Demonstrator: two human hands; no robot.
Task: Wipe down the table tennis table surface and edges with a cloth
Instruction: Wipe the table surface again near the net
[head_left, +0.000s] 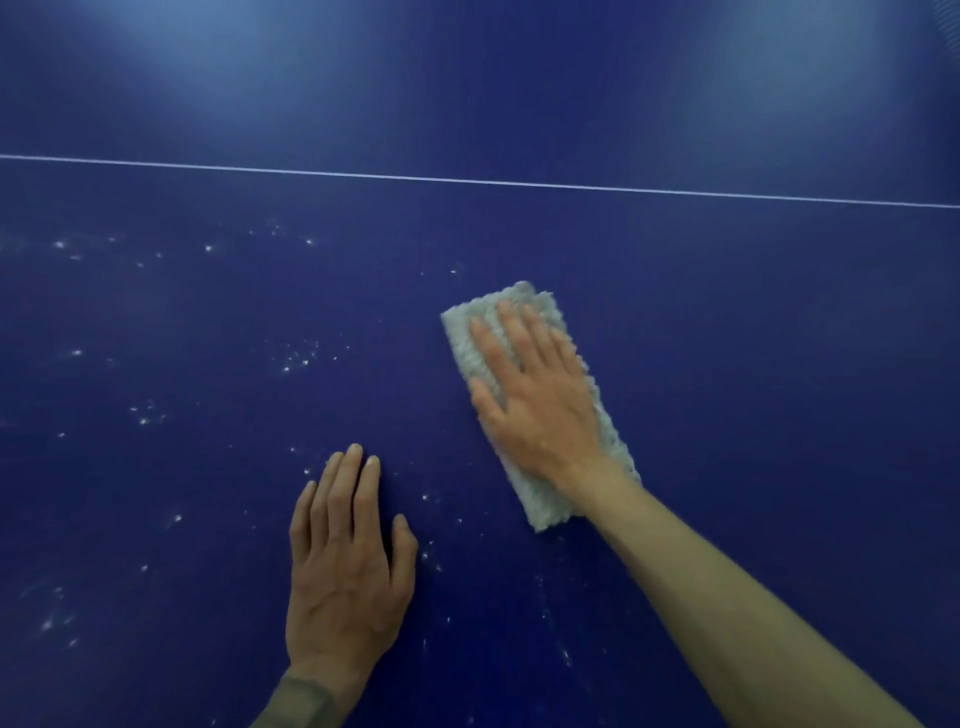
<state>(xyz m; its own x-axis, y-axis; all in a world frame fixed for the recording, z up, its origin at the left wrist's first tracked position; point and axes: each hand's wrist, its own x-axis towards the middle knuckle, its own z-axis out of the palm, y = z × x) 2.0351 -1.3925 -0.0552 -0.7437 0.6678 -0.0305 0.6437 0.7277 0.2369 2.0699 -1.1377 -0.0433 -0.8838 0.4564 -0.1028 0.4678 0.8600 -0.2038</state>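
Observation:
The dark blue table tennis table (727, 338) fills the whole view. A folded pale fluffy cloth (467, 338) lies flat on it, right of centre. My right hand (535, 395) presses down on the cloth with straight, spread fingers, covering most of its middle. My left hand (345, 566) rests flat on the bare table surface, lower and to the left of the cloth, fingers straight and holding nothing.
A thin white line (467, 180) crosses the table from left to right beyond the cloth. Several small white specks (296, 358) are scattered over the left and lower part of the surface. Light glare shows at the far top.

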